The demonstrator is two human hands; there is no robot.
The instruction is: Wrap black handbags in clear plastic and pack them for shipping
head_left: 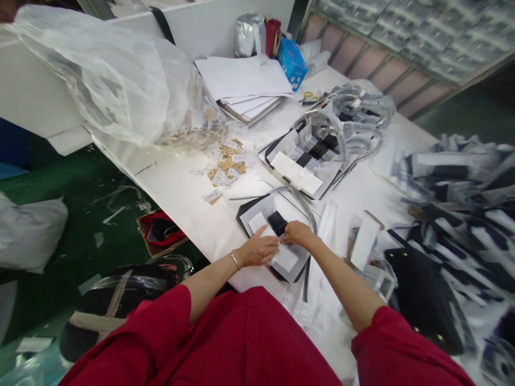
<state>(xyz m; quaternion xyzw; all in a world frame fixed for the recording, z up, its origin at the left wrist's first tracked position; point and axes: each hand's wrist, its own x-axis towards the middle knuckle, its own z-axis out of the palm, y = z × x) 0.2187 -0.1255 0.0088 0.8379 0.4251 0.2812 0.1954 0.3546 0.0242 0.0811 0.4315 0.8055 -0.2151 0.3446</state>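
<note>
A flat black handbag [240, 215] with pale sheet on its upper face lies on the table before me. A white strip [256, 221] crosses it, with a short black piece [277, 223] next to the strip's middle. My left hand [260, 250] rests on the strip, fingers stretched out. Close against it, my right hand [298, 234] has its fingers closed by the lower edge of the black piece; what they pinch is too small to make out. A plastic-wrapped handle [308, 209] arches behind my right hand.
More wrapped handbags [308, 155] lie farther back. Paper tags [227, 163] are scattered left of them, below a large clear plastic bag [132, 80]. White sheets [245, 75] and a blue box [292, 63] stand at the back. Black bags [422, 289] pile up at right.
</note>
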